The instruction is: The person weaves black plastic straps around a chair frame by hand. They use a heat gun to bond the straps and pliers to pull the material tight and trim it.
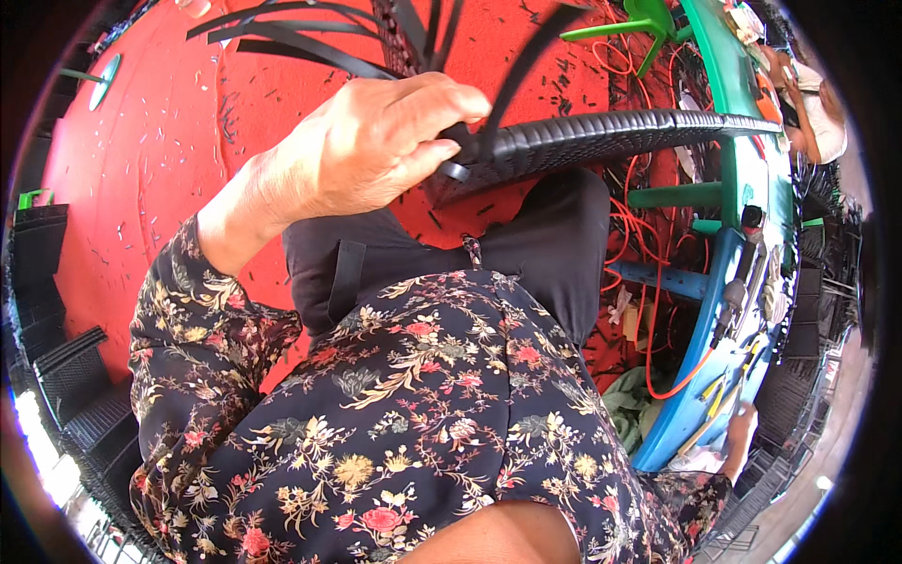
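Note:
My left hand [366, 141] is closed around the end of a black woven panel [583, 141], with its thumb and fingers pinching near a loose strip. The panel has a wrapped, ribbed edge and stretches right, above my knees, to the table. Several loose black strips [315, 28] fan out beyond my left hand. My right hand [741, 430] is far to the right, at the edge of a blue table [691, 371]. Nearest to it are yellow-handled hand tools [719, 399]. Its fingers are small in view, so I cannot make out whether they hold anything.
A dark hand tool [735, 293] with a red hose [650, 357] lies on the table. Black scraps litter the red floor [141, 188]. A green chair [644, 28] stands beyond. Another person [817, 108] is at the far right. Black woven pieces [80, 376] are stacked at left.

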Available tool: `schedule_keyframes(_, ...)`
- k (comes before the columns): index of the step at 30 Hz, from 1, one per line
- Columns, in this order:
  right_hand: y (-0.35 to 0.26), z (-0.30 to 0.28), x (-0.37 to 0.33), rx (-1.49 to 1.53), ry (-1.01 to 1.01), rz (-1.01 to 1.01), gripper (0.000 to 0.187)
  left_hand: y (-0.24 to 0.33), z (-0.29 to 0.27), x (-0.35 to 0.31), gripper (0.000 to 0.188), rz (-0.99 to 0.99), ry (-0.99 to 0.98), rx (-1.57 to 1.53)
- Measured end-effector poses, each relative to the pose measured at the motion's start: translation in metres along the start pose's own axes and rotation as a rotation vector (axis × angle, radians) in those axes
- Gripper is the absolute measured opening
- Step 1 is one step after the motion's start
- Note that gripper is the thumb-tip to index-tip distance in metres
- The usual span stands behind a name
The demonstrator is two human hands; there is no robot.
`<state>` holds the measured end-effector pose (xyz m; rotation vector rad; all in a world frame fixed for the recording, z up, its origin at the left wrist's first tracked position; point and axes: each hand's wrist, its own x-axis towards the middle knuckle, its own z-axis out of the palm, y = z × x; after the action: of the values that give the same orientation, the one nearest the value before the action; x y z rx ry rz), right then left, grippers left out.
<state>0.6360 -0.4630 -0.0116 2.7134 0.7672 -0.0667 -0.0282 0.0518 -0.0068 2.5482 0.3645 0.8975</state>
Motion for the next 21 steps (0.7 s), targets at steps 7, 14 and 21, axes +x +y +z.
schedule_keyframes(7, -0.316, -0.175, -0.056, 0.623, -0.005, -0.826, 0.047, 0.001, 0.019, 0.007, 0.045, 0.048, 0.099, -0.078)
schedule_keyframes(14, -0.477, -0.248, -0.11, 0.269, 0.019, -1.605, 0.031, 0.022, 0.047, 0.01, 0.05, 0.014, 0.113, -0.041)
schedule_keyframes(21, -0.507, -0.276, -0.114, -0.057, 0.017, -1.841, 0.03, 0.038, 0.055, 0.012, 0.049, -0.017, 0.138, -0.037)
